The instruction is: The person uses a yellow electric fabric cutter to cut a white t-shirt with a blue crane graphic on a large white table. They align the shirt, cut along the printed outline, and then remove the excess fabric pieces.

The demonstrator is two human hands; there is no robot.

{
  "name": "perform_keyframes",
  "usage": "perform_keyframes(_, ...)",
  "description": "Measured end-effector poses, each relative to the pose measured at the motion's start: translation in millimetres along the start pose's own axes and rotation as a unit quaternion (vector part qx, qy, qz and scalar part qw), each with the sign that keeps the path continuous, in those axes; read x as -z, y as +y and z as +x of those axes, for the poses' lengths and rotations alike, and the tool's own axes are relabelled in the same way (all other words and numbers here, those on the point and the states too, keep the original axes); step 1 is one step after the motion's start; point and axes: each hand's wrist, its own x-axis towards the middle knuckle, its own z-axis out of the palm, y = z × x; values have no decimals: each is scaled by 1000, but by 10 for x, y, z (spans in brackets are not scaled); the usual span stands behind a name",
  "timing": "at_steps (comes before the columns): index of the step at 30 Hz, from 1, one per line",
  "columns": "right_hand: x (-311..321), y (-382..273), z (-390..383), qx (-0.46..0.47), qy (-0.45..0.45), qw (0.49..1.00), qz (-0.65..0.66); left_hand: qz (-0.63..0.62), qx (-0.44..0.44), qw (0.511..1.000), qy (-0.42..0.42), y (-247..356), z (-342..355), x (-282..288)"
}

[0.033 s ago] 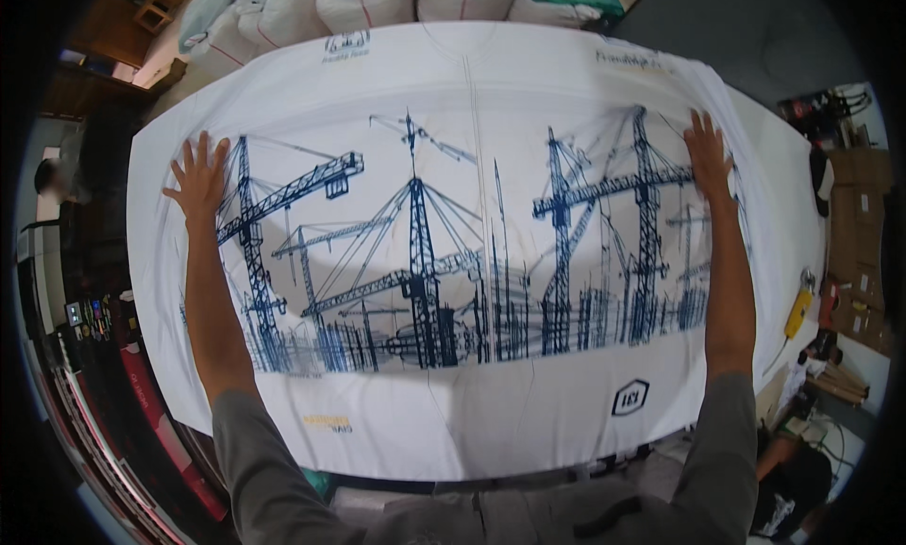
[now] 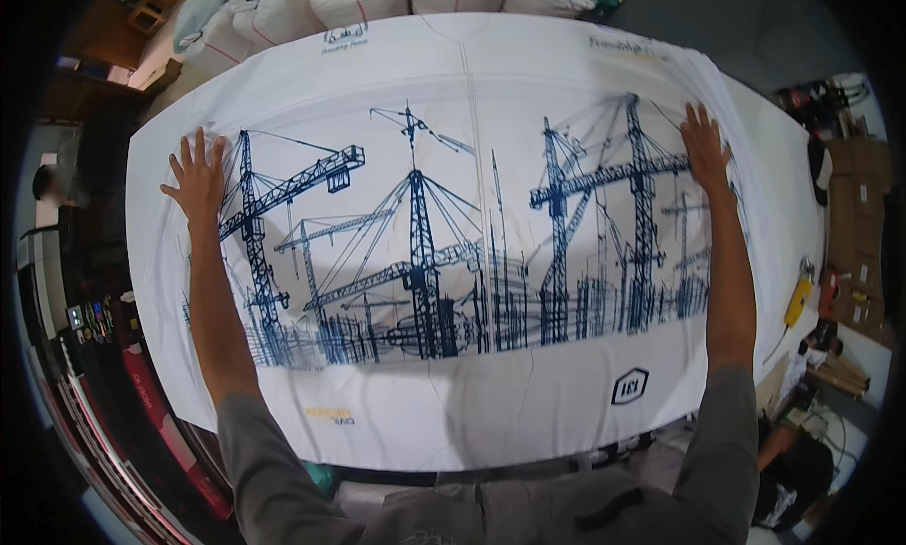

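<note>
A large white sheet of fabric printed with dark blue tower cranes and building frames lies spread over a wide white table. My left hand rests palm down with fingers spread, at the left end of the crane print. At the right end, my right hand also lies flat on the cloth, fingers stretched away from me. Neither hand grips anything. Soft wrinkles run along the fabric near both hands and its lower part. Thin lines mark a neckline shape and a middle seam.
Several stuffed white sacks stand beyond the far edge. A yellow-handled tool lies on the table's right side. Cardboard boxes are stacked at the right. Dark equipment with a red panel runs along the left. Another person is at lower right.
The view has shifted slightly, so the sacks and print sit a little higher. Both hands stay flat in nearly the same places on the fabric.
</note>
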Motion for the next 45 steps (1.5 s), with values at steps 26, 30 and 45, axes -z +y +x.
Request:
perform_keyframes(26, -312, 3271, -4569, -236, -21, 959, 155, -281, 15, 952, -122, 2217, -6727, 2418)
perform_keyframes(30, -492, 3382, -4931, -235, -30, 961, 140, -228, 11, 963, -143, 2154, -6824, 2448)
perform_keyframes(45, -114, 4641, -4382, -327, 172, 859, 353, -336, -54, 937, -73, 3423, -7112, 3080)
